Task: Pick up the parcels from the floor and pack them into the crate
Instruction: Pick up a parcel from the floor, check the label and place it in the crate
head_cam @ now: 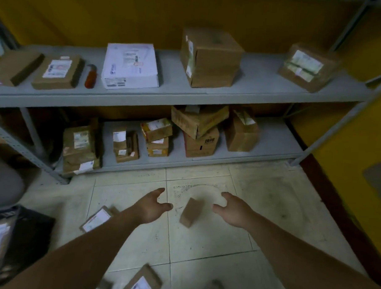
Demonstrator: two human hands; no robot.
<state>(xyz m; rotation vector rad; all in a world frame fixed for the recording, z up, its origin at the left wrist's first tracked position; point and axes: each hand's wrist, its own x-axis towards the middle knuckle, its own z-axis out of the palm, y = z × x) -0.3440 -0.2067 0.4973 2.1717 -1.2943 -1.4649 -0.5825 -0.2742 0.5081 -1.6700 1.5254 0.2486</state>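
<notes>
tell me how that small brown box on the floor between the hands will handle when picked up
The small brown box looks like stiff cardboard with flat sides, so it should hold its shape in a grip and not roll. It is small beside the left hand and right hand, so probably light. It seems tilted on the floor tiles, so a nudge may tip it flat.

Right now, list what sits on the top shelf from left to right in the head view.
Plain brown box → labelled flat parcel → orange-handled tool → white box → tall brown box → tilted labelled parcel.
</notes>
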